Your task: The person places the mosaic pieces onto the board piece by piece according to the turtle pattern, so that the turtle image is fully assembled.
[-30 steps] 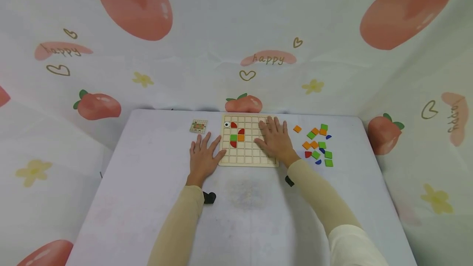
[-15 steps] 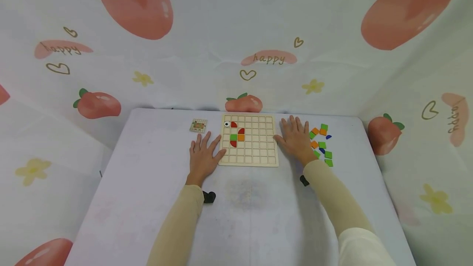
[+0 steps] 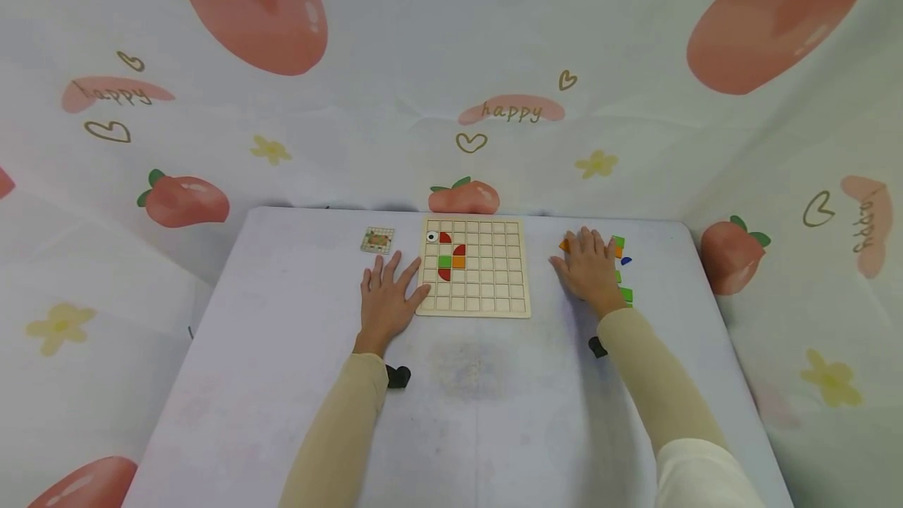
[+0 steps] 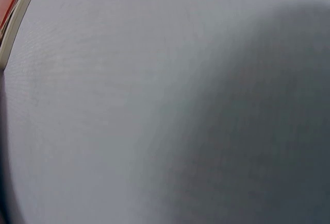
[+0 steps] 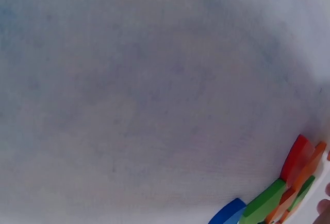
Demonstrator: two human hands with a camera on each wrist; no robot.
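A light wooden grid board (image 3: 494, 288) lies at the back of the table. On its left part sit a white eye piece (image 3: 432, 237), several red quarter-round tiles (image 3: 444, 274), a green square tile (image 3: 444, 262) and an orange square tile (image 3: 458, 262). Fingers spread, my left hand (image 3: 386, 306) rests by the board's left edge, its thumb at the frame. My right hand (image 3: 591, 269) is over the loose tiles at the right, fingers extended, and hides many of them. In the right wrist view a red tile (image 5: 296, 157), a green tile (image 5: 264, 202) and a blue tile (image 5: 228, 212) show.
A small printed pattern card (image 3: 378, 240) lies left of the board. Right of my hand, a blue half-round tile (image 3: 626, 261) and green tiles (image 3: 626, 294) peek out. A fruit-print curtain (image 3: 353, 147) rises behind the table's back edge.
My right hand has moved right, off the board's right side and across onto the loose tiles, covering many of them. My left hand and the tiles on the board stay as they were.
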